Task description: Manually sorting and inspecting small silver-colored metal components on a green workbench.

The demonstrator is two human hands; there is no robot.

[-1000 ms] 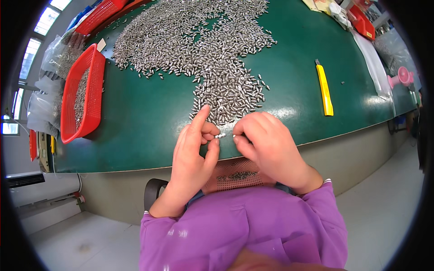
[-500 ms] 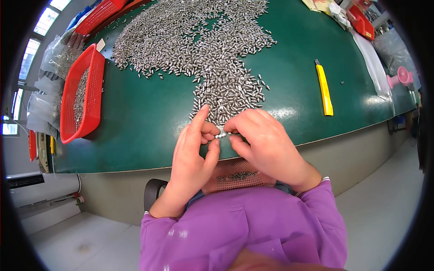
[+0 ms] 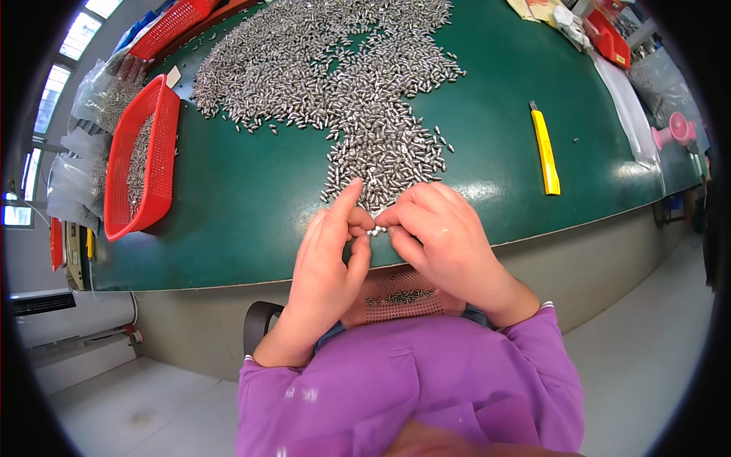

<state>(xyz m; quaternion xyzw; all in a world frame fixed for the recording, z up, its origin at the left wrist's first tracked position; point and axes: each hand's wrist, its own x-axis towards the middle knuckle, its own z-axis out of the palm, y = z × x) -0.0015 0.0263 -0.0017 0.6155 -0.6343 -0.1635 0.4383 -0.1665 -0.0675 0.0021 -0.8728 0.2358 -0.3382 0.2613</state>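
Observation:
A big heap of small, pointed, silvery metal parts (image 3: 384, 152) spreads over the green tabletop (image 3: 487, 152). At the heap's near tip, close to the table's front edge, a few of these metal parts (image 3: 377, 231) sit in a short row between my fingertips. My left hand (image 3: 329, 247) has its index finger raised, while its thumb and other fingers close at the row's left end. From the other side, my right hand (image 3: 442, 232) pinches with thumb and forefinger at the right end. Fingers partly hide the parts.
Below the table edge, a pink mesh basket (image 3: 396, 283) on my lap holds more metal parts. A red plastic basket (image 3: 161, 164) with similar parts stands at the left. On the right lies a yellow utility knife (image 3: 544, 148); farther right is a small pink fan-like object (image 3: 676, 131).
Both hands have shifted slightly, with the fingertips closer together. The row of metal parts between them is now more covered. My left hand has moved a little to the right.

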